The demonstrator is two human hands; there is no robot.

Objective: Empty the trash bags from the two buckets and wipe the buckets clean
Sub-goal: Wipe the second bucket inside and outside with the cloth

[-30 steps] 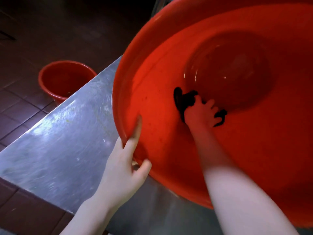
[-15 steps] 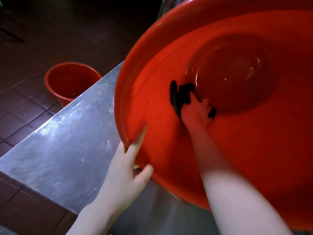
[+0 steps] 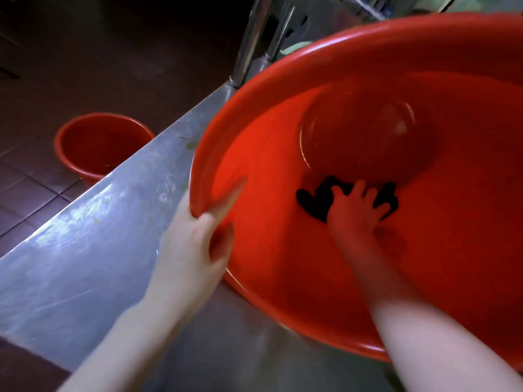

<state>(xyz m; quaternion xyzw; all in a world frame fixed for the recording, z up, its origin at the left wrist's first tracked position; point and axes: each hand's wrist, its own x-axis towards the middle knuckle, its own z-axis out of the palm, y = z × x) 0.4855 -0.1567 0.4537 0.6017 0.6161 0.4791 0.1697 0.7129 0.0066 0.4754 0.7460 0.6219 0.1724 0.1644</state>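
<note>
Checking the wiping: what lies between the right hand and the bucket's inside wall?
A dark cloth, pressed under the right hand against the bucket, in the head view.

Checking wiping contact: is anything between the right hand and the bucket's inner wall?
Only the dark cloth: the right hand presses it against the big red plastic bucket's inner wall, near the bottom.

Bare steel counter (image 3: 85,250) left of bucket (image 3: 283,264).

Glossy red plastic bucket (image 3: 283,264); scuffed brushed-metal table (image 3: 85,250); dark cloth (image 3: 314,202).
</note>
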